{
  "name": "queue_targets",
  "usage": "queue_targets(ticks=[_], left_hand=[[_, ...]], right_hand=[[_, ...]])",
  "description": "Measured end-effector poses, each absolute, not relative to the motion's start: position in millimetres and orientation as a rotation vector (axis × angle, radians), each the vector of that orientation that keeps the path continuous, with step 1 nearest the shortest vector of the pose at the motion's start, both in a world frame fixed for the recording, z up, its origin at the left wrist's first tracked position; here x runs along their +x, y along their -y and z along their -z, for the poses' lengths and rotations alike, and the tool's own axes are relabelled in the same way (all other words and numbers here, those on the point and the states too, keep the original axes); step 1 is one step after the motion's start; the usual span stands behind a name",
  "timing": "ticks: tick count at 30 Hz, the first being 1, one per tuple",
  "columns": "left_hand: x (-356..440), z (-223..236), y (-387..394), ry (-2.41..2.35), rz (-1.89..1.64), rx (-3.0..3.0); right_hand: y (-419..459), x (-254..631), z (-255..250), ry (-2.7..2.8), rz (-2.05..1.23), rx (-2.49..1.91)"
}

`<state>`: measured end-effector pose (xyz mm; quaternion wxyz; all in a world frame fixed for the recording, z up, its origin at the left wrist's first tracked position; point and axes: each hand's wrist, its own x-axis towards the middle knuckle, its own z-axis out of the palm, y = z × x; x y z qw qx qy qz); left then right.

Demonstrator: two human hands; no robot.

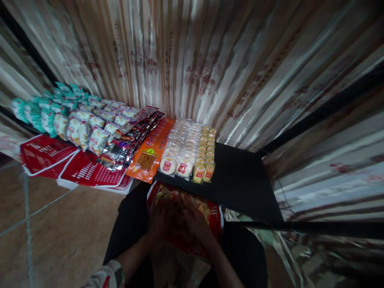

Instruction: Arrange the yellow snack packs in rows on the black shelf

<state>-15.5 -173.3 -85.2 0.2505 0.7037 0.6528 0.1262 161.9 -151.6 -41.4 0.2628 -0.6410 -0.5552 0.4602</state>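
One red bag: sits between the person's two knees, just below the near edge of the table; whatever is inside is too dim to make out.
Two bare hands: left hand and right hand both reach onto that bag, slightly apart from each other; from here I cannot tell whether their fingers grip it.
Yellow packs: two rows, standing straight ahead on the table.
Round white packs: two rows, left of the yellow ones.
Orange packet: at least one, lying beside them.
Dark shiny packets: several overlapping, count blurred.
White printed packs: many, further left.
Green packs: several, at the far left end.
Red printed bags: two, low at left.
Black table: one, under the rows.
Pleated curtain: hangs behind everything.
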Motion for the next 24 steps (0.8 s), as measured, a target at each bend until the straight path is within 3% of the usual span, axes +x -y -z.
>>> queue_targets(ticks=[6,13,17,24], left_hand=[[-15,81,167,-1.74,-0.176,1.687],[-8,67,174,-1.654,-0.519,1.486],[2,49,173,-1.326,-0.783,1.115],[-4,12,162,-0.989,-0.822,1.011]], right_hand=[[168,112,67,1.777,-1.26,-1.921],[171,133,59,1.505,-1.166,-1.805],[171,144,44,1.42,-1.119,-1.688],[172,157,20,1.154,-1.208,-1.567]])
